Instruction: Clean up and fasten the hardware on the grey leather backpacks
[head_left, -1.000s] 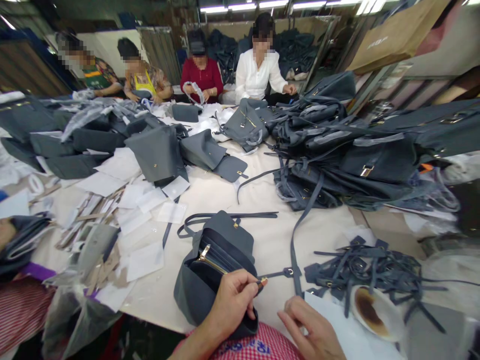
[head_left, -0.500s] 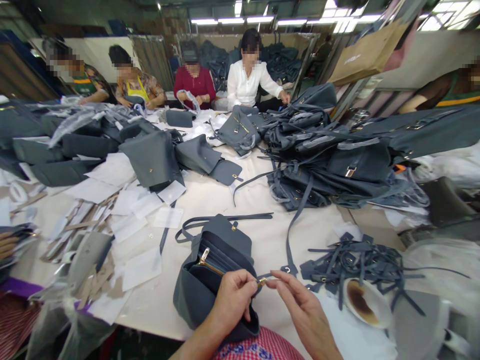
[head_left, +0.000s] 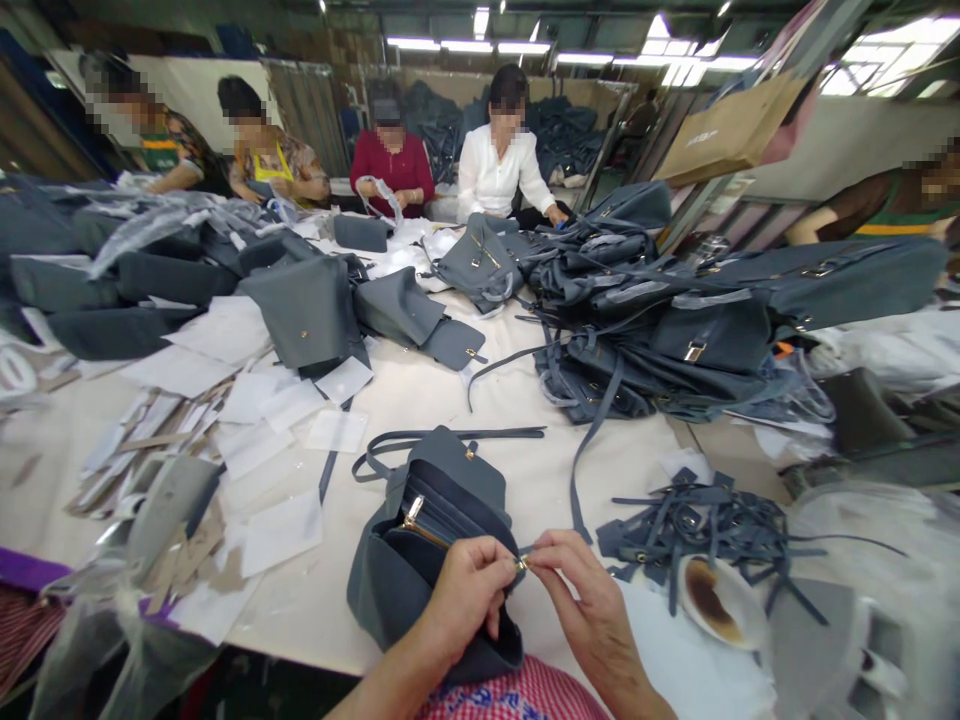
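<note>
A dark blue-grey handbag [head_left: 375, 585] lies in front of me, its flap folded back and a gold zip puller [head_left: 412, 510] showing at its mouth. At the bag's right side my left hand [head_left: 469, 590] pinches a small gold metal fitting [head_left: 522, 563] between thumb and forefinger. My right hand [head_left: 585, 595] meets it from the right, thumb and fingertips closed on the same fitting. A short bit of dark strap shows just above the fingertips. Exactly how the fitting joins the strap is hidden by my fingers.
Right of my hands lie a heap of dark straps [head_left: 697, 525] and a white dish [head_left: 724, 600] with brown residue. Dark bags [head_left: 622, 330] are piled beyond. White paper sheets [head_left: 281, 535] and card strips lie left. Several people sit across the table [head_left: 435, 395].
My right hand has moved in to the left, its fingers going from spread to pinched on the gold fitting. My left hand keeps its pinch. A person across has shifted an arm.
</note>
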